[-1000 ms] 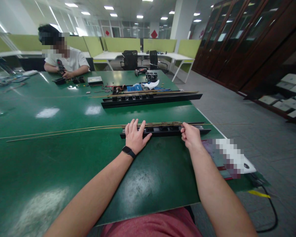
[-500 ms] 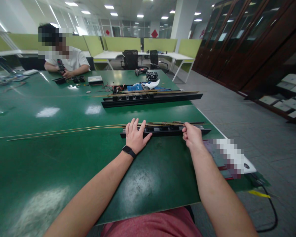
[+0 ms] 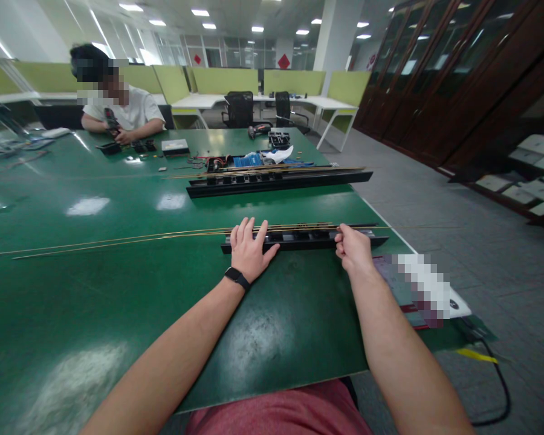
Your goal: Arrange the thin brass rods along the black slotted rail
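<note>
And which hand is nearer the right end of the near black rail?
Right. The right hand is curled just short of that end of the black rail; the left hand lies spread across the rail near its opposite end.

Left fingers spread over rail (right fingers pinched at rods).

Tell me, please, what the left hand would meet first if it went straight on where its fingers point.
Across the green tabletop, the left hand would probably meet the farther black rail first, though the hand's height is unclear.
</note>
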Action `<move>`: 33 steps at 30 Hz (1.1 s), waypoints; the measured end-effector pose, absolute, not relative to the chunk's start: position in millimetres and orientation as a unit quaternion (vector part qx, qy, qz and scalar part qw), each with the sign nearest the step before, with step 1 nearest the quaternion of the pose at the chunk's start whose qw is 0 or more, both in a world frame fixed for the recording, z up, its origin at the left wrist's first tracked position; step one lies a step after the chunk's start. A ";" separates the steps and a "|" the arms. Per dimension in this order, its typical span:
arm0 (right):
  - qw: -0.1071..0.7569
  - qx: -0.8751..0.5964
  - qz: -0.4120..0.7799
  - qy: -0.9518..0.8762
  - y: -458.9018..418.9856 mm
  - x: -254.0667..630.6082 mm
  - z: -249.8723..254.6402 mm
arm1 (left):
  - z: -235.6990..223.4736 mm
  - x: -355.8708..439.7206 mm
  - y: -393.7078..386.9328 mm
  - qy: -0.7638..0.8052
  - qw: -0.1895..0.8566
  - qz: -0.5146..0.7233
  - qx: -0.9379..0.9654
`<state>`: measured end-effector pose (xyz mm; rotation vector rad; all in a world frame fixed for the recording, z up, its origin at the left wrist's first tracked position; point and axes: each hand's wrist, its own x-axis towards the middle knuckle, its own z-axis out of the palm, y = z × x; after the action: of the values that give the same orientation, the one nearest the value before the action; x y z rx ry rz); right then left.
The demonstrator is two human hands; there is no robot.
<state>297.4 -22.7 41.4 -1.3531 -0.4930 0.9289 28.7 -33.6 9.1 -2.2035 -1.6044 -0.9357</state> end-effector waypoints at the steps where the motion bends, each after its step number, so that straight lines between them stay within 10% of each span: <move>1: 0.655 -0.597 0.408 -0.218 -22.6 297.4 40.9 | 9.1 28.7 -33.6 -0.552 0.129 -0.322 -0.758; 33: 0.640 -0.596 0.422 -0.240 -22.2 296.8 37.5 | 8.7 29.4 -33.6 -0.556 0.122 -0.320 -0.758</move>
<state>296.8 -22.2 37.5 -1.3592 -0.5482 0.9624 29.4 -33.6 8.7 -2.2123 -1.6222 -0.9340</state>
